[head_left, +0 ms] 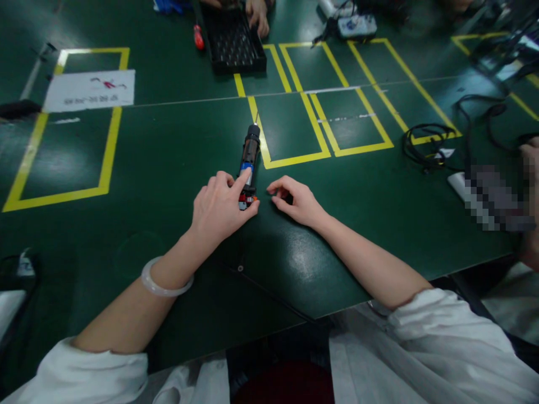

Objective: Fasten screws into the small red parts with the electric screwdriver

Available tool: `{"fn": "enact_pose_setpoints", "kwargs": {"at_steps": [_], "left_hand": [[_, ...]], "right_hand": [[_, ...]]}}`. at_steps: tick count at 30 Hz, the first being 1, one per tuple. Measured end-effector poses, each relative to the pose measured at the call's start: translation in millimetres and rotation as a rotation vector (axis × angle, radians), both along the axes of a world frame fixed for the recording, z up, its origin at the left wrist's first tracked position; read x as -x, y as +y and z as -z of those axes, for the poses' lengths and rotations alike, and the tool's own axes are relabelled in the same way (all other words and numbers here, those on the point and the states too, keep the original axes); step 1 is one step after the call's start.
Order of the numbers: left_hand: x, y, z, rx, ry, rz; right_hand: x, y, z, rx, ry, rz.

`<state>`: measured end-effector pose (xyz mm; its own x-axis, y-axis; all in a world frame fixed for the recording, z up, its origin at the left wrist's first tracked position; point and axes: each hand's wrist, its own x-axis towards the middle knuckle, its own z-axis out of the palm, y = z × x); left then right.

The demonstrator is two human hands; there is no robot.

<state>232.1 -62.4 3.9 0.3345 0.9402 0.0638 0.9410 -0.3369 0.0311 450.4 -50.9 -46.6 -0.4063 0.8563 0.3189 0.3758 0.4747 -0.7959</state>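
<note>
On the green table lies a slim, dark electric screwdriver (251,147) with a thin bit at its far end, a blue band, and red and orange parts at its near end. My left hand (219,205) is on its near half, index finger along the blue band and thumb by the orange part. The left palm covers some of what lies beneath it. Just to the right, my right hand (298,201) rests near the table, fingers loosely curled, with a gap between thumb and index finger and nothing visible in it. A dark cord (278,301) runs below my hands toward the table edge.
Across the table, another person's hand (257,17) touches a black tray (238,66); a red-handled screwdriver (198,37) lies beside it. Yellow tape outlines (298,158) mark the tabletop. A paper sign (90,90) lies left, a coiled black cable (425,140) right, near another person.
</note>
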Motion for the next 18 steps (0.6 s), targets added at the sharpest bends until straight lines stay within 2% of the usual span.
{"fn": "enact_pose_setpoints", "kwargs": {"at_steps": [4, 10, 13, 18], "left_hand": [[25.4, 5.3, -1.9, -0.001, 0.027, -0.068], [77.3, 15.5, -15.5, 0.070, 0.027, -0.318], [113.9, 23.7, -18.1, 0.104, -0.011, -0.456], [186.5, 41.5, -11.3, 0.117, -0.008, -0.643]], "right_hand": [[-0.9, 0.2, 0.1, 0.001, -0.012, -0.017], [-0.8, -0.3, -2.5, 0.032, -0.028, -0.035], [-0.1, -0.6, -4.1, 0.037, -0.037, -0.038], [0.6, -0.8, -4.0, 0.023, -0.046, -0.046]]}}
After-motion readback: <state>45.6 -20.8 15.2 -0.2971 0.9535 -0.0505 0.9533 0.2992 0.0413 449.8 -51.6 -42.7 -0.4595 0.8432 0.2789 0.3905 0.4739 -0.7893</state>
